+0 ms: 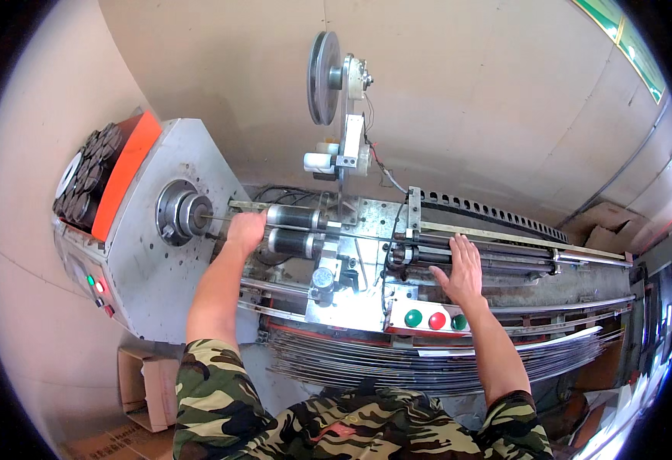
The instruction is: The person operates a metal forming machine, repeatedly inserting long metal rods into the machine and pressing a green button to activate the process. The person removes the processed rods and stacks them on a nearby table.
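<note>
Slender dark metal rod [296, 228] lay at the centre-left of the frame, running rightward from the round steel chuck [176, 212] and passing between two black cylindrical rollers [291, 242]. The chuck was mounted on the face of a grey sheet-metal housing [152, 284].

The left hand [247, 230] was closed in a fist around the rod, between the chuck and the rollers; its fingertips were hidden from view. The right hand [463, 277] was flat and open at right of centre — palm down, fingers extended, thumb apart — over a set of dark parallel metal bars [508, 264]. It had hold of nothing; whether the palm bore on the bars could not be told. Both forearms came up from green-and-brown camouflage sleeves [213, 399] at the lower edge.

At mid-frame a bright, drilled metal plate [374, 215] carried a round silver knob [323, 277]. Near the right forearm, a pale control strip held a red push button [436, 320] between two green ones. Above the plate stood an upright arm with a large grey grooved wheel [320, 84] and, lower, a white cylinder [318, 162].

An orange panel [125, 180] topped the housing at upper left, beside a stack of dark rounded pieces [94, 172]. Below the machine lay a wide bundle of thin metal rods [366, 360] — a brown cardboard box [159, 387] stood at lower left.
</note>
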Tool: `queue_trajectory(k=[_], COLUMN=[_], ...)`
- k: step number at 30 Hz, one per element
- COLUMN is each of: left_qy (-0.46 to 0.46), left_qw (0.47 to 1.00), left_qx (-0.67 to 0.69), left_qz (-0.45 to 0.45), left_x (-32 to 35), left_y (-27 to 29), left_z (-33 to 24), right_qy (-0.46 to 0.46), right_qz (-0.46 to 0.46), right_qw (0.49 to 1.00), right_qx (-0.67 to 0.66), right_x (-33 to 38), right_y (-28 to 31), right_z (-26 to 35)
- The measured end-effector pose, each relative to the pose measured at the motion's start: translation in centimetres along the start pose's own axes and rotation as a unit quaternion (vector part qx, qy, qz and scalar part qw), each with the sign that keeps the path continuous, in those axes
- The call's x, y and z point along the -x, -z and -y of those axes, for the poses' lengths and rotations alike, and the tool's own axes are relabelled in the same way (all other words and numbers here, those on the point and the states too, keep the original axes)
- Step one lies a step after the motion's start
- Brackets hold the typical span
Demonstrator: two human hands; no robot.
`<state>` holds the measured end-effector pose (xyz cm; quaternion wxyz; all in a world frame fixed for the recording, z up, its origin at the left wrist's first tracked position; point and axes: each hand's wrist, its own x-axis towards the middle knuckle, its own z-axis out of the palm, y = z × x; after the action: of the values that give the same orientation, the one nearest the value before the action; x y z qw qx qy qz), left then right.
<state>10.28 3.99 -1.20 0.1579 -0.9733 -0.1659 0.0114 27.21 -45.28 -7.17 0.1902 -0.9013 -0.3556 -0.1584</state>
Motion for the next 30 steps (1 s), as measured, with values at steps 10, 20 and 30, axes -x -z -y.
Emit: queue_trajectory(k=[10, 20, 30], left_qy=[-0.027, -0.052, -0.084], left_qw=[0.999, 0.998, 0.992], left_qx=[0.016, 0.018, 0.064], left_qz=[-0.019, -0.021, -0.062], left_x=[0.0, -0.1, -0.6], left_y=[-0.5, -1.0, -2.5], left_z=[0.3, 0.9, 1.9], right_qy=[-0.015, -0.032, -0.090], right_qz=[-0.009, -0.003, 0.019], right_qw=[1.000, 0.999, 0.995], right_qx=[0.013, -0.004, -0.028], right_x=[-0.1, -1.5, -3.4], right_y=[-0.6, -0.9, -1.6], right_z=[0.9, 4.3, 8.0])
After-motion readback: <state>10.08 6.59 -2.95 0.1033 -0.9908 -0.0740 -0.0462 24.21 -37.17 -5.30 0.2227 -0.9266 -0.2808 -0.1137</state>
